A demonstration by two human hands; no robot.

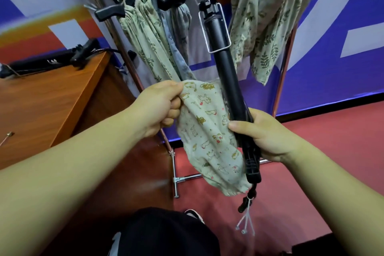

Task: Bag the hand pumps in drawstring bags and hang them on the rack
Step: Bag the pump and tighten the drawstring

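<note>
Along the left edge of the frame, a wooden table (52, 93) is running out of view, and one black pump (41, 62) is lying on its far end, partly blurred. Just right of it, at mid-frame, the left hand (160, 106) is gripping the upper edge of one animal-print drawstring bag (207, 131) with curled fingers and thumb. The bag is hanging slack between the two hands.

Above it, three bags are hanging from the rack (284, 68), all with their tops cut off by the upper edge. They are a leaf-print bag (145, 37), a grey-blue bag (176, 27) partly hidden behind it, and, at the upper right, a second leaf-print bag (264, 16). Black handles are poking out near the first two; how many pumps are sitting inside is hard to tell.

Right of centre, one hand pump (226, 64) is standing nearly upright along the animal-print bag's right edge; whether any of it is sitting inside is unclear. The right hand (268, 135) is wrapping its fingers round the pump's lower part, its thumb pressing bag cloth against it. White cords (245, 222) are dangling below, their source hidden.
</note>
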